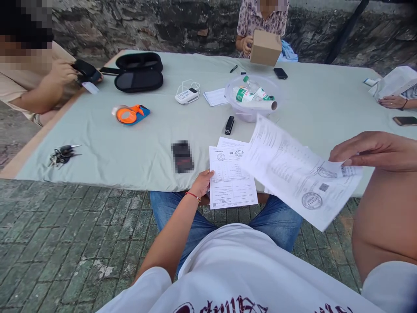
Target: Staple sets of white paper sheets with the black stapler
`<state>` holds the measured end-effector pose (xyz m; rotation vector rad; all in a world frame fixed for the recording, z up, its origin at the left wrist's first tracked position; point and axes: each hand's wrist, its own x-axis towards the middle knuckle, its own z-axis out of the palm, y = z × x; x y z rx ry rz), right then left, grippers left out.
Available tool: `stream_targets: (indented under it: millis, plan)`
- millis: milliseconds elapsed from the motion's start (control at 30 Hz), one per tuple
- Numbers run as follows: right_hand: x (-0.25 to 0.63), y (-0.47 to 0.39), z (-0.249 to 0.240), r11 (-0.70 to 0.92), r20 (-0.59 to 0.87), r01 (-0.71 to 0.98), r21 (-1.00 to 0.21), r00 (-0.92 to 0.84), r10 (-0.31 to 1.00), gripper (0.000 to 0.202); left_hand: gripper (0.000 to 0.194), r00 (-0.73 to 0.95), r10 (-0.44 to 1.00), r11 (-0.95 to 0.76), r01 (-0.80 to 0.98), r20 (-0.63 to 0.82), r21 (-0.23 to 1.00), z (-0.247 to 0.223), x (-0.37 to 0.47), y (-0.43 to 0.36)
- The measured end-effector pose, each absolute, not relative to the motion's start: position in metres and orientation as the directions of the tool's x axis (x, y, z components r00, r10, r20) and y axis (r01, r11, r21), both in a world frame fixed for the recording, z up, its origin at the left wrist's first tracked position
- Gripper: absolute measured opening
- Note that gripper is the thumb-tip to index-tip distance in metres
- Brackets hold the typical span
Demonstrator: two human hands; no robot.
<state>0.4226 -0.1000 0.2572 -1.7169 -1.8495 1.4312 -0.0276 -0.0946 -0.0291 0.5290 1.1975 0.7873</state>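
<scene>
My left hand point(202, 184) is closed on the left edge of a printed sheet point(233, 184), which lies over the table's front edge and bears round stamps near its top. Raised at the right, my right hand point(379, 150) pinches the corner of another stamped sheet point(296, 174) between thumb and fingers. That sheet hangs tilted in the air and partly covers more paper beneath it. Just behind the papers lies a black stapler point(230, 125). To the left of my left hand is a dark, blurred-out flat object point(183, 157).
On the cloth-covered table point(156, 148) are a plastic basin point(249, 114) with bottles, an orange tape dispenser point(130, 114), keys point(64, 155), a white corded device point(187, 95) and an open black case point(140, 80). A person across holds a cardboard box point(265, 48); others sit left and right.
</scene>
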Motion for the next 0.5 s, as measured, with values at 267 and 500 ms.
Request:
stream_targets:
  millis: [267, 500]
  plan:
    - [0.297, 0.006, 0.212, 0.063, -0.777, 0.892, -0.447, -0.423, 0.467, 0.019, 0.037, 0.228, 0.776, 0.631, -0.247, -0.588, 0.736, -0.032, -0.030, -0.095]
    - [0.179, 0.059, 0.118, 0.558, -0.508, 0.776, -0.295, -0.622, 0.596, 0.038, 0.035, 0.224, 0.795, 0.603, -0.181, -0.564, 0.777, -0.022, -0.026, -0.098]
